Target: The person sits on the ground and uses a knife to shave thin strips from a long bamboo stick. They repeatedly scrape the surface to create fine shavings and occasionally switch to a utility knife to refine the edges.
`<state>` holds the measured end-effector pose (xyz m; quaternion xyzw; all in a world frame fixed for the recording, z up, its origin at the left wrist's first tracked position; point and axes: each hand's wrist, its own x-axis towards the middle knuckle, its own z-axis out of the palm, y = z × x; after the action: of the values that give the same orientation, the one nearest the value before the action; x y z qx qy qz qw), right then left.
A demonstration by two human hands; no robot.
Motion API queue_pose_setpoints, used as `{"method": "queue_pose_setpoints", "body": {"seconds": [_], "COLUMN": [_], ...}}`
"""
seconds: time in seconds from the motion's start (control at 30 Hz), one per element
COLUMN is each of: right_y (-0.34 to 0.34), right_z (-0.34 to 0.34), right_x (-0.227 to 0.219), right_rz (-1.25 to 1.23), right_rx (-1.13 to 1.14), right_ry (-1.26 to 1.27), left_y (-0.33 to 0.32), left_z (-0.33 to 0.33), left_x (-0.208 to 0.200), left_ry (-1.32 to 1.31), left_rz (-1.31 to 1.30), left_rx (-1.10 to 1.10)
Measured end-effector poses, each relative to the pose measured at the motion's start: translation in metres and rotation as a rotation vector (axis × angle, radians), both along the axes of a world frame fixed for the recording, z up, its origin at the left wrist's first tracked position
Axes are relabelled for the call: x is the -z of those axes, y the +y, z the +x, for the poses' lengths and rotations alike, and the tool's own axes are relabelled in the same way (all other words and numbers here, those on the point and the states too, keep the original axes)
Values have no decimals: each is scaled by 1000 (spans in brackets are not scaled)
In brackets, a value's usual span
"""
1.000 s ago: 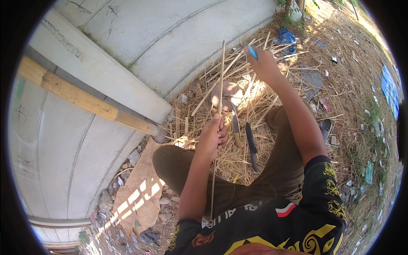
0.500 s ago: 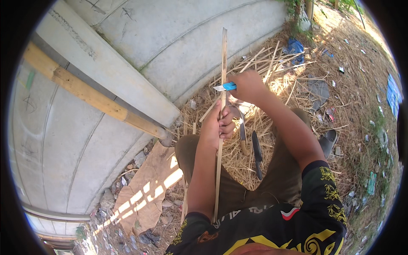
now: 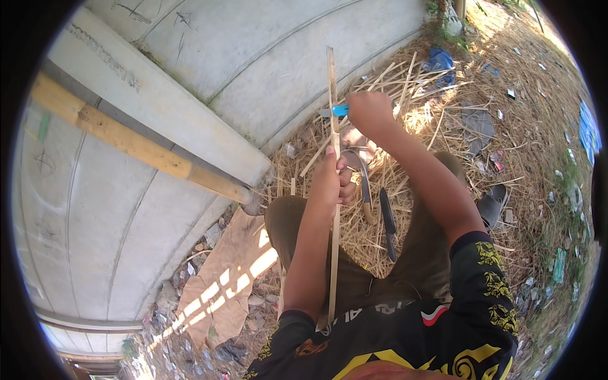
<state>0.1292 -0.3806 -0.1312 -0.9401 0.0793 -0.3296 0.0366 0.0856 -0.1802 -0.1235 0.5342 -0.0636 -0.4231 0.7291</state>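
A long, thin bamboo strip (image 3: 334, 253) stretches from my lap up past both hands toward the concrete wall. My left hand (image 3: 334, 180) is closed round it near its middle. Farther up the strip, my right hand (image 3: 371, 115) grips a blue utility knife (image 3: 341, 110), whose blade lies across the strip. A curl of shaving seems to lift beside the strip below the blade. Between my legs a dark-bladed knife (image 3: 387, 218) lies on the shavings, and beside it a curved sickle (image 3: 366, 190) with a wooden handle.
Cut bamboo strips (image 3: 405, 82) and shavings cover the ground ahead. A concrete wall (image 3: 285, 57) and a slanting concrete post (image 3: 164, 88) stand to the left, with a bamboo pole (image 3: 133, 139) alongside. Flattened cardboard (image 3: 218, 285) lies at my left, blue plastic (image 3: 441, 63) beyond the strips.
My right hand and the utility knife have moved slightly farther up the strip, away from my left hand. The left hand keeps its hold; the whole view has shifted a little.
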Motion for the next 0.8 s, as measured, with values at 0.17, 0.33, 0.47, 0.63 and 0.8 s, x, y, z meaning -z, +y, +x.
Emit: {"method": "queue_pose_setpoints", "body": {"seconds": [0.17, 0.33, 0.47, 0.63, 0.8], "right_y": [-41, -18, 10, 13, 8], "right_z": [6, -11, -25, -20, -12], "right_x": [-17, -19, -6, 2, 1], "right_rz": [131, 103, -6, -49, -1], "right_rx": [229, 64, -140, -190, -87], "right_ry": [127, 169, 187, 110, 52], "left_y": [-6, 8, 14, 12, 7], "left_z": [-22, -15, -5, -10, -14], "left_x": [1, 7, 6, -4, -5], "left_ry": [-94, -96, -116, -130, -312], "left_rz": [137, 111, 131, 164, 253], "left_rx": [-3, -5, -64, -89, -132]}}
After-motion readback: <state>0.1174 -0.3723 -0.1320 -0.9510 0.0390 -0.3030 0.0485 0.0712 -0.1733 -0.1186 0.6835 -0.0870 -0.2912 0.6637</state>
